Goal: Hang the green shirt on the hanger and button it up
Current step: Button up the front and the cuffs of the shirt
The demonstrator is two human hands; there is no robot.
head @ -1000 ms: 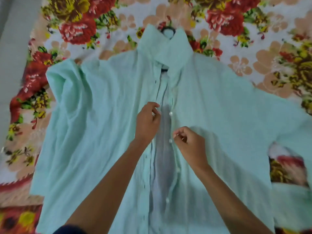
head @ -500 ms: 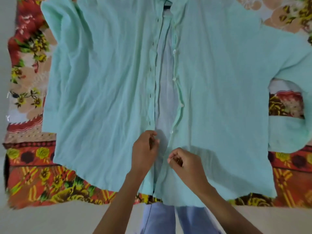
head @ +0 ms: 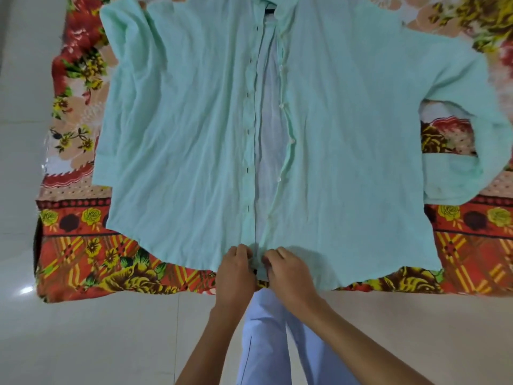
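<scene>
Both hands had slid down the placket from mid-chest to the hem. The left hand and right hand pinched the shirt, spread open on the bedspread. Aligning the hems first should pair the bottom button with its hole.

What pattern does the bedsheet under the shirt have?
A floral print, red and yellow flowers, on the bedsheet; head view.

A floral bedsheet in red, yellow and peach covers the upper and middle frame, its lower edge ending at a pale tiled floor that also runs down the left side. The green shirt lies spread flat on it, centre frame.
</scene>
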